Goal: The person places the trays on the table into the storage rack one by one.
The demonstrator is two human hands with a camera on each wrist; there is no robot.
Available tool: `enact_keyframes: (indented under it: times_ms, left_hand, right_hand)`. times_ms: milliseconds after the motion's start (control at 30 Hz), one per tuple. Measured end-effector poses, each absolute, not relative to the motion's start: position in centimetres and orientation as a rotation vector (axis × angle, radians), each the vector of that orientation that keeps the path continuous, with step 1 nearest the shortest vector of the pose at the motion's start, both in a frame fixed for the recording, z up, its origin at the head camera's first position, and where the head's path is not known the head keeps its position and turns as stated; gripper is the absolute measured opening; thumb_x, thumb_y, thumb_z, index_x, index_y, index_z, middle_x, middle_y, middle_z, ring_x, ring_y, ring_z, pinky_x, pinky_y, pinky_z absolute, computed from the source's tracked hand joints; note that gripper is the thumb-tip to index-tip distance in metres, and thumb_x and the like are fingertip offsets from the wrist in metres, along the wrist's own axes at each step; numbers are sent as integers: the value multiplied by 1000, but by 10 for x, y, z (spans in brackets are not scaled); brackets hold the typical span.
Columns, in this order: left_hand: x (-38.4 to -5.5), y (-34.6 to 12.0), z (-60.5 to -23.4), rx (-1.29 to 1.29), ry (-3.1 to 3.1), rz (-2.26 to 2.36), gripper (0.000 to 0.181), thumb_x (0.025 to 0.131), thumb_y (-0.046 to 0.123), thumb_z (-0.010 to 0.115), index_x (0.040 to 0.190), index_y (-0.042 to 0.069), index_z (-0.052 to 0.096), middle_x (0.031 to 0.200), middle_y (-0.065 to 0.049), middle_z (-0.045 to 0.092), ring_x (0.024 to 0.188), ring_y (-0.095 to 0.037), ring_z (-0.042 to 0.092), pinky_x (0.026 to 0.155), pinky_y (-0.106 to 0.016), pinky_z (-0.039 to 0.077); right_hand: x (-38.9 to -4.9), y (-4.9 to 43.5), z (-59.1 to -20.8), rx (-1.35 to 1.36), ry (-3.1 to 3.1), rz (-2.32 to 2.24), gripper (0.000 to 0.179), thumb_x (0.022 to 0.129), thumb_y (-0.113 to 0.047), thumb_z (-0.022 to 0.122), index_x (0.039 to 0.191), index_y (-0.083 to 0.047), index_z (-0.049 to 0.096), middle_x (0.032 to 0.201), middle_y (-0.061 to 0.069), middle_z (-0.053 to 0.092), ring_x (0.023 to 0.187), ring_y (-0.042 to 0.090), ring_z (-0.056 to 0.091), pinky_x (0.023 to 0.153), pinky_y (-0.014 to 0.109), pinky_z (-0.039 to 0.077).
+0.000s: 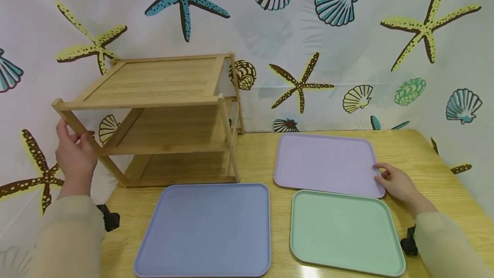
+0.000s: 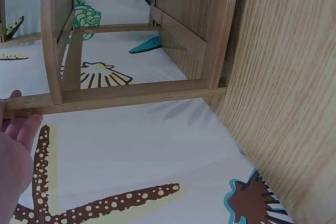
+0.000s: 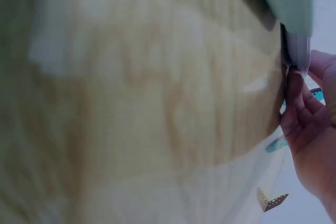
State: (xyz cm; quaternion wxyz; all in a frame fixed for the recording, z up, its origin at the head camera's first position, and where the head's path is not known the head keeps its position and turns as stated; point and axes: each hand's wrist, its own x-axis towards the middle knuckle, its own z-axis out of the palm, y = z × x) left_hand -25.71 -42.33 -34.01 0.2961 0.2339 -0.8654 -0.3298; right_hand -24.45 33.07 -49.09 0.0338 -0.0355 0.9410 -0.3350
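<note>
On the worktop (image 1: 254, 158), at the back left corner, a three-tiered wooden rack (image 1: 154, 78) is being gripped by the left hand (image 1: 76, 153), fingers curled round its left front post (image 1: 109, 167), its shelf fronts facing the near edge. A blue tray (image 1: 206, 231) is being supported by the near edge's middle. Toward the back edge, a lilac tray (image 1: 324, 164), its long axis running left to right, is being pinched at its right end between the right hand's (image 1: 399, 183) thumb and fingers, a green tray (image 1: 345, 233) being supported nearer the front.
</note>
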Motion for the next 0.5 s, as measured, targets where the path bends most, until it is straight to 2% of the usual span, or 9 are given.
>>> enact_keyframes:
  times_ms: [100,200,267,333,433,500]
  left_hand:
    - [-257,-423,-339,637,-2312,-893,53,101,20,36,148,39,23,130,-9,61,115,-25,59,92,-36,46]
    - [-257,-423,-339,640,-2319,-895,52,101,21,35,148,39,22,131,-8,60,116,-26,59,92,-35,46]
    - [-257,-424,-339,639,-2318,-883,52,101,21,35,148,38,22,131,-8,61,115,-27,59,90,-34,46]
    - [-258,-424,-340,635,-2315,-869,51,101,21,35,148,37,22,130,-8,61,115,-27,59,89,-32,46]
    - [-257,-425,-341,637,-2313,-856,51,101,21,35,148,35,23,129,-8,62,114,-26,60,85,-28,44]
    - [-257,-426,-341,638,-2316,-852,51,101,21,35,148,35,23,130,-8,62,114,-26,60,84,-27,43]
  right_hand:
    - [-245,332,-489,-81,2877,-1078,41,98,-12,54,133,5,44,95,20,54,81,29,50,65,34,42]
    - [-246,332,-486,-15,2818,-1162,42,100,-11,49,138,5,41,113,31,49,96,38,51,75,39,48]
    - [-245,331,-484,6,2788,-1218,43,101,-10,44,140,5,38,121,34,45,101,40,49,78,40,48]
    - [-244,330,-481,11,2773,-1280,42,102,-10,40,141,5,37,116,34,47,94,38,53,75,36,50]
    - [-242,329,-478,-16,2792,-1392,40,103,-9,36,139,7,38,96,23,51,71,21,51,59,27,45]
    - [-240,328,-475,-29,2811,-1476,38,103,-9,36,137,8,40,88,18,52,62,13,48,53,25,42]
